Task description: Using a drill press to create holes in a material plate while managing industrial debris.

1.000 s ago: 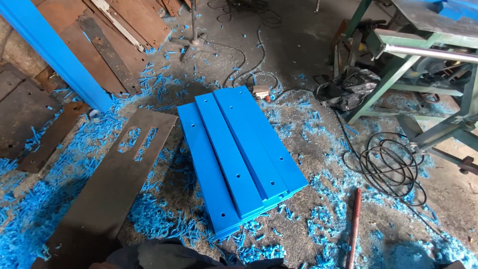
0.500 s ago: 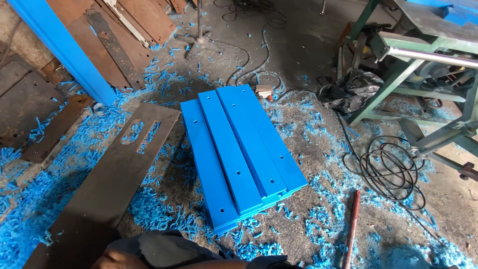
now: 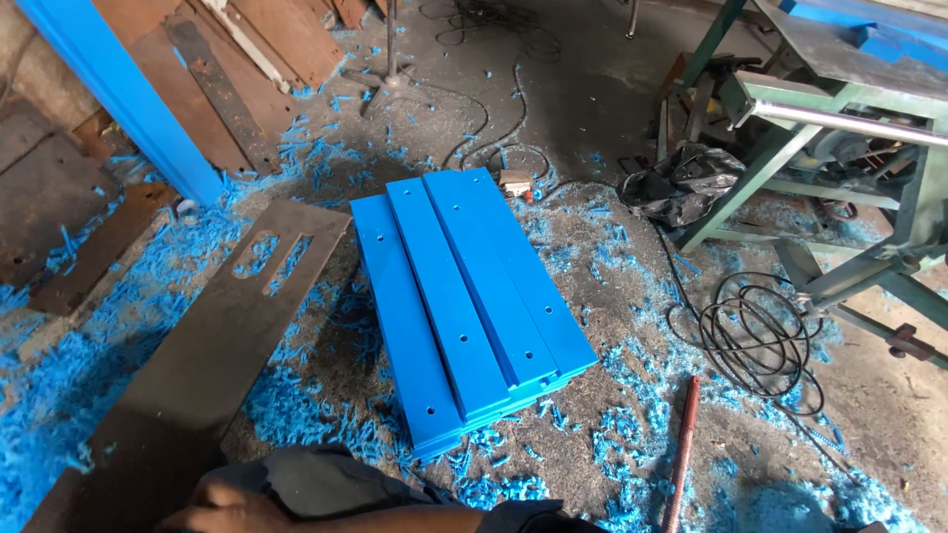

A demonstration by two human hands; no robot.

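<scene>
A stack of long blue plastic boards (image 3: 469,306) with small drilled holes lies on the floor in the middle of the view. At the bottom edge only one hand shows. It is my right hand (image 3: 212,505), with its forearm coming in from the right. It rests low on dark cloth (image 3: 326,479), well short of the boards' near end. Its fingers are partly cut off by the frame, so I cannot tell whether they hold anything. My left hand is out of view.
Blue shavings (image 3: 59,375) litter the floor. A dark slotted metal plate (image 3: 227,336) lies left of the boards, with a blue beam (image 3: 128,99) leaning behind it. At right are a green machine frame (image 3: 839,178), a coiled black cable (image 3: 760,336) and a threaded rod (image 3: 681,454).
The view has drifted slightly, shifting the boards a little in the frame. A hand and forearm have come into sight at the bottom edge, above the dark cloth.
</scene>
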